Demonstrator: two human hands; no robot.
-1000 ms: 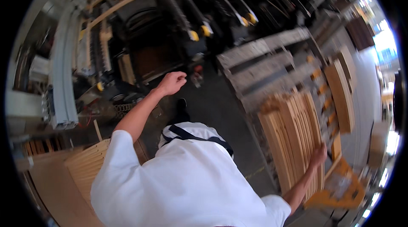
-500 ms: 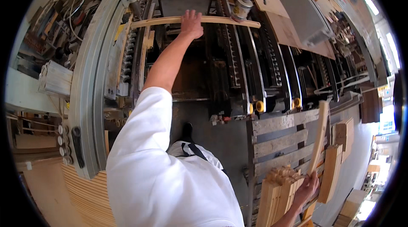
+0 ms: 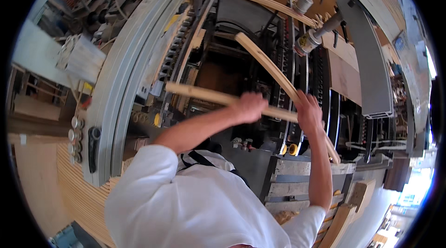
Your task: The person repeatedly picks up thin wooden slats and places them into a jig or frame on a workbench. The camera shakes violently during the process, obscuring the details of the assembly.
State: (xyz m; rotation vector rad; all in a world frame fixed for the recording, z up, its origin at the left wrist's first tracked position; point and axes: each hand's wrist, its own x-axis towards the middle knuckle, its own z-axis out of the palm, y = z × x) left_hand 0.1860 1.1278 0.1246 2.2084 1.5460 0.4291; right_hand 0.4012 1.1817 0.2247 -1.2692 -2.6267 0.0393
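Observation:
My left hand, blurred by motion, is closed around a long wooden strip lying roughly crosswise in front of me. The strip's right end reaches as far as my right hand, where I cannot tell whether they touch. That right hand is wrapped round a second wooden strip, slanting from the far left down to the near right. Both strips are above the dark machine bed with its metal rails. Farther off, another wooden strip spans the machine beneath a clamp cylinder.
A nearer clamp cylinder hangs beyond my right hand. Along the left runs a grey metal beam. Stacked wooden strips lie at the lower left. A slatted pallet and wooden blocks are at the lower right.
My left hand has pulled the nearer strip off the machine, toward me. My right hand has carried its strip from the pallet up and left over the machine. The view has turned.

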